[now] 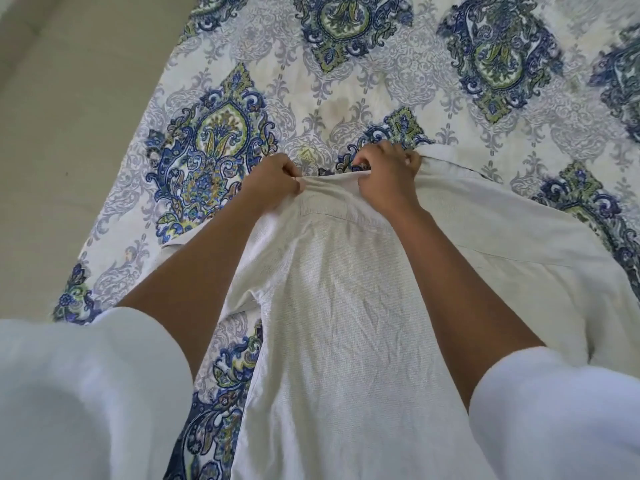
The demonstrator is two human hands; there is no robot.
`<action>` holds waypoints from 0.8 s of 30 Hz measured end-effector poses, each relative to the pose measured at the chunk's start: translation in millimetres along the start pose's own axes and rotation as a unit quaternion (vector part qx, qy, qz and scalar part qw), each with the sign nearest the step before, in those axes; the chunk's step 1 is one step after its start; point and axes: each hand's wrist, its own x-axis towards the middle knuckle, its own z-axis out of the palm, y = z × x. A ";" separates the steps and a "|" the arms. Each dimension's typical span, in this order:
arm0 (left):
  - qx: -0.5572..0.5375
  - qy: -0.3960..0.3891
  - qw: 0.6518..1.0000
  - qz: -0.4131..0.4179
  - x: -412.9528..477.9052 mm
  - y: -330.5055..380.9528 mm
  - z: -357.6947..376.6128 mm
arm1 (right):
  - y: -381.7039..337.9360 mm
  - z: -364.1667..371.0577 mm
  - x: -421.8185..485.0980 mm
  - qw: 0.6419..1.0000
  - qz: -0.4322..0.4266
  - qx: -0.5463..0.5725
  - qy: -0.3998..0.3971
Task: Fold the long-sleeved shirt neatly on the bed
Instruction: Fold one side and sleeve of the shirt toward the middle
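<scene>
A white long-sleeved shirt (346, 323) lies spread lengthwise on the bed, its body running from the near edge away from me. My left hand (273, 180) pinches the far top edge of the shirt on its left side. My right hand (388, 171) grips the same edge a little to the right, fingers curled over the cloth. The fabric between the two hands is pulled taut. One part of the shirt fans out to the right (519, 237). My forearms cover some of the cloth.
The bed is covered by a white bedspread (346, 81) with blue and green paisley medallions. Its left edge runs diagonally, with beige floor (69, 116) beyond. My white sleeves fill the lower corners of the view.
</scene>
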 end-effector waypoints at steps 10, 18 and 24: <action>0.065 -0.037 0.997 0.005 2.0 24.7 -1.2 | -24.1 36.8 -45.4 0.999 -0.047 -0.018 0.013; 0.136 0.084 0.987 0.014 2.7 17.3 11.4 | -19.5 34.0 -52.1 0.997 -0.058 0.051 -0.026; 0.303 0.151 0.910 0.239 -53.6 11.1 59.8 | 2.7 20.8 -86.8 0.984 0.013 0.140 0.106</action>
